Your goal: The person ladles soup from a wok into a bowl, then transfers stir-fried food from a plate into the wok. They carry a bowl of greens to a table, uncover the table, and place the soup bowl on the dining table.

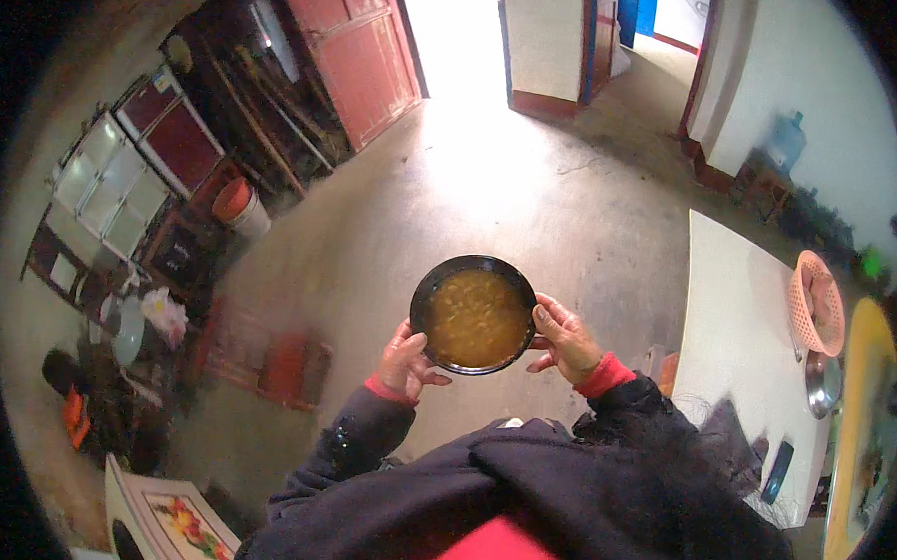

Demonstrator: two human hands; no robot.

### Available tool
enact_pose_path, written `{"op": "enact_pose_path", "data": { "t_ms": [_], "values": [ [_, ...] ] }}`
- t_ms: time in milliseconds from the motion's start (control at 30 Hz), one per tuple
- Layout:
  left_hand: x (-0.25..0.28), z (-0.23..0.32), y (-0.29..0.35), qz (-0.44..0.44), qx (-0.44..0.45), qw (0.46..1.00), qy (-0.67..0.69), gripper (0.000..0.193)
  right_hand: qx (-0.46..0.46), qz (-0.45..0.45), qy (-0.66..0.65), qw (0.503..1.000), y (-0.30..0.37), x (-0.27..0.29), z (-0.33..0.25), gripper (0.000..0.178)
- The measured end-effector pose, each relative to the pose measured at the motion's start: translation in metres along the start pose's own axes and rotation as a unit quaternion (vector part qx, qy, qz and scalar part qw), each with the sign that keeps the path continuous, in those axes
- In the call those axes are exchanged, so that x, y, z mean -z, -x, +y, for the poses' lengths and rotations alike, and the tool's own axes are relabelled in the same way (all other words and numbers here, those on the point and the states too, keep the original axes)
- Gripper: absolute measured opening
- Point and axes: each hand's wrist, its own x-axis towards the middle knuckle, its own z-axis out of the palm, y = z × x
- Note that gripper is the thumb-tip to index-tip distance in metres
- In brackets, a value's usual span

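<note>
A round black bowl [415, 331] is held up level in front of me, above the floor. Brownish soup [479, 321] with small pale pieces fills much of it. My left hand [406, 360] grips the bowl's lower left side, thumb at the rim and fingers beneath. On the opposite side, my right hand [566, 341] has its thumb on the rim; its other fingers are partly hidden under the bowl.
To my right stands a white table [732, 322] with a pink basket [816, 301], a metal bowl [822, 384] and a dark flat object [777, 472]. An orange bucket [239, 209] and cabinets [112, 190] line the left wall. A red door [353, 51] stands beside a bright doorway [459, 50].
</note>
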Motion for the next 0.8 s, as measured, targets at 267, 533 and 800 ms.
{"op": "enact_pose_path", "data": {
  "t_ms": [267, 533, 800],
  "values": [
    [-0.001, 0.032, -0.165, -0.096, 0.046, 0.994, 0.013, 0.052, 0.042, 0.029, -0.002, 0.999, -0.098, 0.052, -0.068, 0.050],
    [-0.025, 0.071, -0.341, -0.192, 0.104, 0.976, -0.017, 0.053, 0.078, 0.103, -0.018, 0.991, -0.196, 0.109, -0.143, 0.052],
    [-0.055, 0.067, -0.487, -0.223, 0.143, 0.964, -0.007, 0.046, 0.094, 0.165, -0.019, 0.982, -0.275, 0.191, -0.194, 0.043]
  ]
}}
